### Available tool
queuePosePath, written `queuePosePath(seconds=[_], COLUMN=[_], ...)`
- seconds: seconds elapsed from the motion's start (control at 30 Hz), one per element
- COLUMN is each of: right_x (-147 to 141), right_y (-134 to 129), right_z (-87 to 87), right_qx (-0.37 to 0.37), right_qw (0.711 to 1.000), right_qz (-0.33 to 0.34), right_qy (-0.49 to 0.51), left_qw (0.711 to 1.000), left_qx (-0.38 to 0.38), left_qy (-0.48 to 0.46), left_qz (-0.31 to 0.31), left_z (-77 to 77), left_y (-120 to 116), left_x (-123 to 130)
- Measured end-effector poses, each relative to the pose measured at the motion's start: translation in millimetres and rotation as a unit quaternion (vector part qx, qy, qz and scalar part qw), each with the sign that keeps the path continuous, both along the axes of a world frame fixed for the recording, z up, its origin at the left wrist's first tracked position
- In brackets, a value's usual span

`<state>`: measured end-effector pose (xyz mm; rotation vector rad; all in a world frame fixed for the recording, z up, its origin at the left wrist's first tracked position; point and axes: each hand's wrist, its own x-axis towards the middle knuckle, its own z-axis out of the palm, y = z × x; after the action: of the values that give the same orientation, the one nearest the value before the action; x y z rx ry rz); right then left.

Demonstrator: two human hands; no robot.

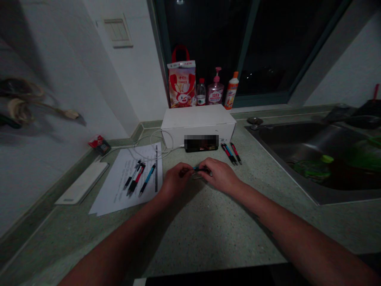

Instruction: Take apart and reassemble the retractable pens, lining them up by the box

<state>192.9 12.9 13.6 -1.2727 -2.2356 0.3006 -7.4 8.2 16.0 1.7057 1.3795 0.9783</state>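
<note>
Our left hand [176, 179] and right hand [220, 175] pinch a slim blue-and-black pen [201, 170] between them above the speckled green worktop [193, 230]; a slipping pinch could drop it.

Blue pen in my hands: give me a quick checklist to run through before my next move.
1. Left hand and right hand both on the blue pen: ok.
2. Blue pen in one piece: cannot tell, the fingers hide its middle.
3. Three pens on the paper sheet: ok, lying apart from the hands.
4. Three pens beside the white box: ok, on the counter, not touched by either hand.
5. White cable off the paper sheet: not ok, it lies over the sheet's top edge.
</note>
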Motion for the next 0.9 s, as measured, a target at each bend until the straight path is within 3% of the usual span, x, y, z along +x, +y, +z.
queuePosePath(seconds=[0.23,0.53,0.9], right_x=[0.0,0.1,-3.3], right_y=[0.0,-0.2,-3.0], right_z=[-1.2,2.0,2.6], right_qx=[0.021,0.005,-0.068], right_qw=[1.0,1.0,0.997], right_qz=[0.018,0.021,0.001], right_qy=[-0.006,0.008,0.042], left_qw=[0.999,0.998,0.998], left_qx=[-0.015,-0.047,-0.013], left_qy=[-0.029,-0.045,-0.064], left_qz=[0.006,-0.009,0.003], left_z=[-5.3,-1.1,-1.7], left_y=[1.5,1.9,-0.6], left_x=[0.1,0.1,1.3])
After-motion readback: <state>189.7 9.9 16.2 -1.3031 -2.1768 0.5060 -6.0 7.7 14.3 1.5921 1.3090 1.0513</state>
